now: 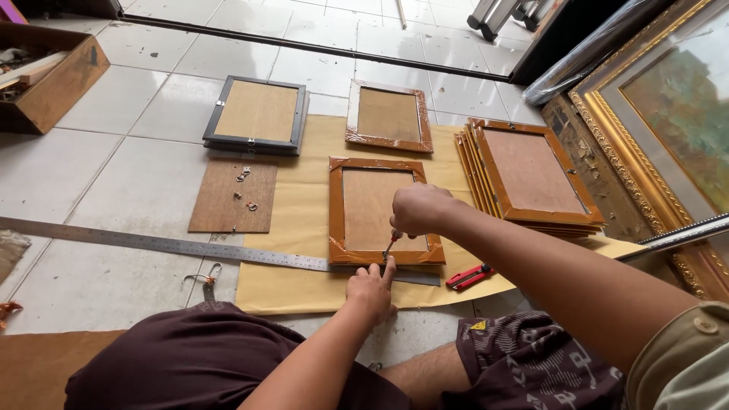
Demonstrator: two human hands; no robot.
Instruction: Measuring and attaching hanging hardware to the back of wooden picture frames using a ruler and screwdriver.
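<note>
From the head camera, the person is sitting on the tiled floor [137, 190] with a brown-taped picture frame [380, 209] lying face down on a sheet of brown paper [304, 228] just ahead of the knees. The right hand [418, 209] is closed in a fist around a small screwdriver [389, 247], its tip pressing down at the middle of the frame's near edge. The left hand [372, 292] is resting flat on the paper — index finger stretched forward, touching the frame edge right beside the tip, steadying whatever small piece is sitting there; the piece itself is too small to make out.

By the look of it, a hanger fitting is being screwed onto the back of the frame, and the next move calls for keeping the driver upright while the finger holds the fitting square.

Around them: a long steel ruler [152, 244] running under the frame's near edge, a red cutter [469, 276] just to the right, spare metal hangers [244, 190] on a small board [231, 197], a black frame [257, 114], another taped frame [389, 116] and a stack of frames [528, 178] beyond.
</note>
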